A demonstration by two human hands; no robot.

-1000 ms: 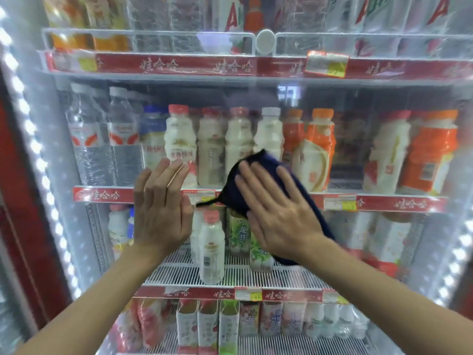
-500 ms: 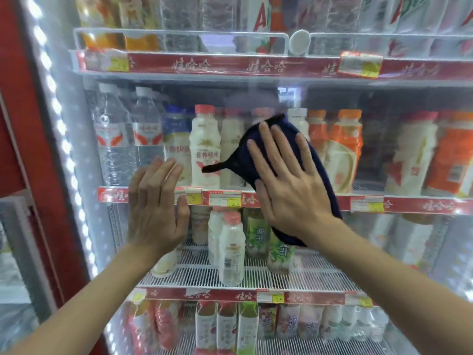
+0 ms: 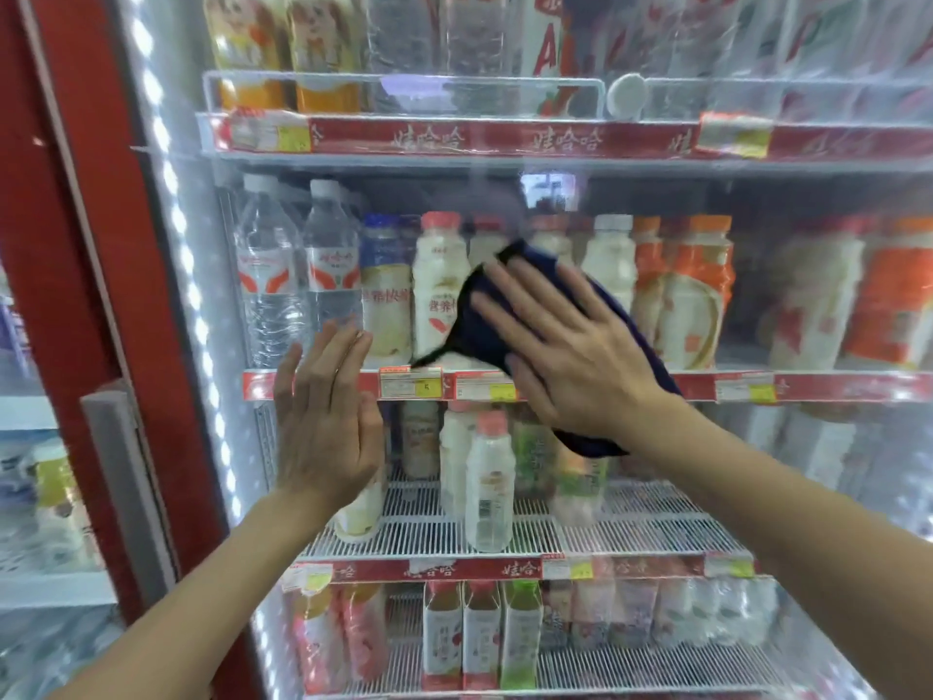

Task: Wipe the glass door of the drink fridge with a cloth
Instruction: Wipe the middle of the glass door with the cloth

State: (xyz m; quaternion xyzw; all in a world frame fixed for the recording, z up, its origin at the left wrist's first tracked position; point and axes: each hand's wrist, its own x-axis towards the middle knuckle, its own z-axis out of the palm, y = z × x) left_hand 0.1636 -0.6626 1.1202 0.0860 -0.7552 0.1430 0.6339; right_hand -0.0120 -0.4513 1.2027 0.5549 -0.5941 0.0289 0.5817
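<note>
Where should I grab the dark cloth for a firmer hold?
Probably the loose tail of the dark cloth that pokes out down-left of the right hand: pinch it, coming from the left. The rest lies pressed flat on the glass door under that palm.

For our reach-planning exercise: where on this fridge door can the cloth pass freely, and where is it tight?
Free: glass door right of the right hand, before the orange bottles, and above the cloth. Tight: the gap between cloth and left hand.
</note>
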